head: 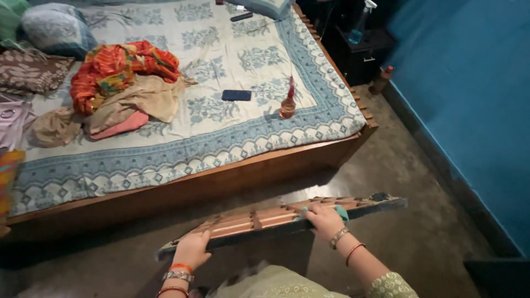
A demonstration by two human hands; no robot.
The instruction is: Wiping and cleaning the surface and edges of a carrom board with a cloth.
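A long slatted wooden panel (pixel 265 218) with a dark frame is held level in front of me, above the floor beside the bed. My left hand (pixel 192 249) grips its near edge toward the left end. My right hand (pixel 326 219) rests on the panel's right half, pressing a small teal cloth (pixel 341 212) under the fingers. Both wrists carry bangles.
A wooden bed (pixel 232 176) with a blue patterned sheet (pixel 232 66) holds a heap of clothes (pixel 118 85), pillows (pixel 55 27), a dark phone (pixel 236 95) and a small bottle (pixel 287 105). A blue wall (pixel 475 99) runs along the right, with a dark cabinet (pixel 361 52) and spray bottle (pixel 360 25) behind.
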